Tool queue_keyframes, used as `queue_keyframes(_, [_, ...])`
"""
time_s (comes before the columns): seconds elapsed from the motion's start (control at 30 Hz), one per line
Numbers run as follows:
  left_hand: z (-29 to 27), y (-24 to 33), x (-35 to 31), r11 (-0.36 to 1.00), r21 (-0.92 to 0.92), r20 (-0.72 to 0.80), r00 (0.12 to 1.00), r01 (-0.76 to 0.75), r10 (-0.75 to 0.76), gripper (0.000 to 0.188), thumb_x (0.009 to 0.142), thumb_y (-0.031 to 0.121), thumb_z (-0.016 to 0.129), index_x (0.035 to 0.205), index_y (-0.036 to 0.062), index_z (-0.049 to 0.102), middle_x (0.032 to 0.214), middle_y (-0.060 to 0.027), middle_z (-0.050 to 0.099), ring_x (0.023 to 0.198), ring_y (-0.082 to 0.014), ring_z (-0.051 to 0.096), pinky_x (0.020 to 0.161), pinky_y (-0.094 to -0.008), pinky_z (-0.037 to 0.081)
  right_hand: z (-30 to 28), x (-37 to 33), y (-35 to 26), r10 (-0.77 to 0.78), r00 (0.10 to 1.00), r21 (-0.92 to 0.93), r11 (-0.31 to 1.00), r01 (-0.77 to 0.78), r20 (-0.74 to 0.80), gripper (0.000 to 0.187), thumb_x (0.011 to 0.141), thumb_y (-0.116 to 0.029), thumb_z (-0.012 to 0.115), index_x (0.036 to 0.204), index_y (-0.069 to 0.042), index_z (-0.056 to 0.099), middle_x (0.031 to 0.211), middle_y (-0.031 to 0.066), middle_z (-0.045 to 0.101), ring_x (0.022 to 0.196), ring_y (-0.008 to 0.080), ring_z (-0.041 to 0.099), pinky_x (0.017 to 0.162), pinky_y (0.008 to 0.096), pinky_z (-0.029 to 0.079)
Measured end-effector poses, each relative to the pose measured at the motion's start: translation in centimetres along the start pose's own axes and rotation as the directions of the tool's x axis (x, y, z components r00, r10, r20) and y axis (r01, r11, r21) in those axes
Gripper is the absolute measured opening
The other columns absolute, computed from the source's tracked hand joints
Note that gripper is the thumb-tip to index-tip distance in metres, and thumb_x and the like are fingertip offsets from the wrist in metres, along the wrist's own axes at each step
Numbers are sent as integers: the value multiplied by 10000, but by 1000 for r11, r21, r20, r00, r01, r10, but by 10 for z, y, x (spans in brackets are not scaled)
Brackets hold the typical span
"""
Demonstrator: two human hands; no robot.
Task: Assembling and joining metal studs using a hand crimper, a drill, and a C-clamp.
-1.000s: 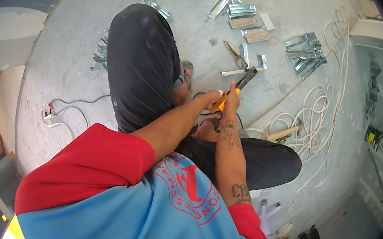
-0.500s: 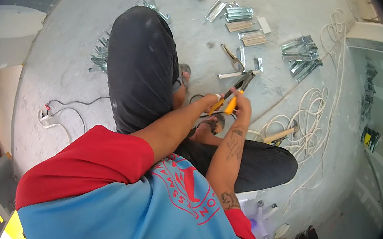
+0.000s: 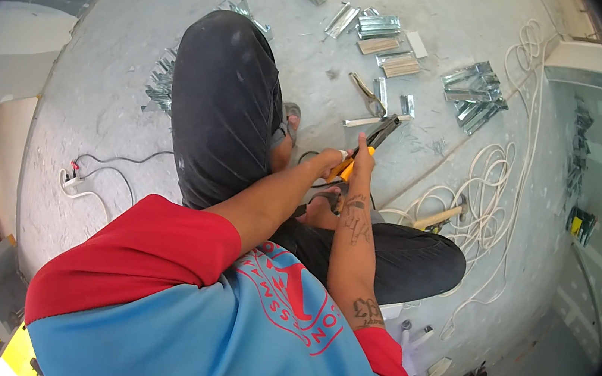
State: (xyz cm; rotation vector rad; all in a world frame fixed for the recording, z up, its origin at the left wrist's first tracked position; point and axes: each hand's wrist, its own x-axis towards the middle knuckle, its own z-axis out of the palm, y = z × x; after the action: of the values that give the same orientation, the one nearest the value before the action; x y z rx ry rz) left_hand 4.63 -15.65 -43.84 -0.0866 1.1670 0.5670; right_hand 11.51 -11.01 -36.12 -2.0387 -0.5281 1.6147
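Gripping the yellow-handled snips [image 3: 382,133] between them, the left hand [image 3: 330,161] and right hand [image 3: 362,164] both have fingers curled round the handles [image 3: 348,170], low over the floor [image 3: 425,154] in front of the crouching person. From where I stand, the tool's long axis slants outward, its nose pointing away from the body and rightward, near a thin pale strip [image 3: 359,122]. Just beyond lie locking pliers [image 3: 365,93], then shiny metal pieces [image 3: 473,86]; white cable [image 3: 494,174] coils off right.

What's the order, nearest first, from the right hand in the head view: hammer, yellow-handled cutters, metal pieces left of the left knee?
1. Yellow-handled cutters, in the right hand.
2. Hammer, on the right.
3. Metal pieces, left of the knee.
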Motion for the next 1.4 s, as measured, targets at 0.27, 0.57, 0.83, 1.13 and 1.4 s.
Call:
queue_keyframes(0.27, [0, 8, -36, 972, -236, 210, 975, -23, 74, 311, 972, 305, 432, 1008, 48, 604, 922, -94, 670, 815, -230, 644, 739, -391, 522, 13, -3, 3, -197, 977, -426, 893, 145, -81, 617, 820, -591, 655, 797, 26, 656, 770, 171, 652, 763, 323, 643, 695, 406, 495])
queue_keyframes(0.57, [7, 8, -29, 960, -263, 175, 974, -95, 144, 254, 901, 334, 569, 881, 88, 627, 752, -49, 628, 584, -189, 569, 518, -358, 474, 13, -28, -19, -326, 934, -720, 682, 124, -149, 721, 806, -625, 610, 894, 86, 691, 940, 279, 678, 926, 419, 654, 815, 454, 497])
queue_keyframes(0.83, [-8, 6, -18, 985, -137, 188, 973, -106, 131, 449, 891, 538, 612, 875, 89, 627, 745, -66, 621, 590, -193, 583, 509, -347, 481, -62, -30, -95, -4, 947, -153, 987, 56, 321, 785, 669, -805, 644, 944, -71, 665, 917, 79, 645, 898, 247, 629, 812, 454, 488])
queue_keyframes(1.13, [-4, 0, 3, 970, -216, 218, 963, -108, 156, 409, 929, 452, 594, 950, 51, 671, 862, -101, 671, 723, -213, 645, 601, -377, 512, -1, -30, -29, 100, 986, -4, 995, -100, 131, 925, 688, -792, 649, 1149, 5, 568, 804, 73, 590, 755, 182, 592, 639, 323, 494])
queue_keyframes(1.4, [10, 19, -39, 996, 86, -261, 964, -35, 56, 334, 928, 353, 608, 951, 23, 652, 866, -98, 650, 722, -225, 627, 602, -392, 473, 14, -17, -21, -33, 999, -88, 996, 29, -37, 773, 759, -695, 667, 837, 74, 651, 714, 100, 619, 642, 206, 579, 631, 338, 476])
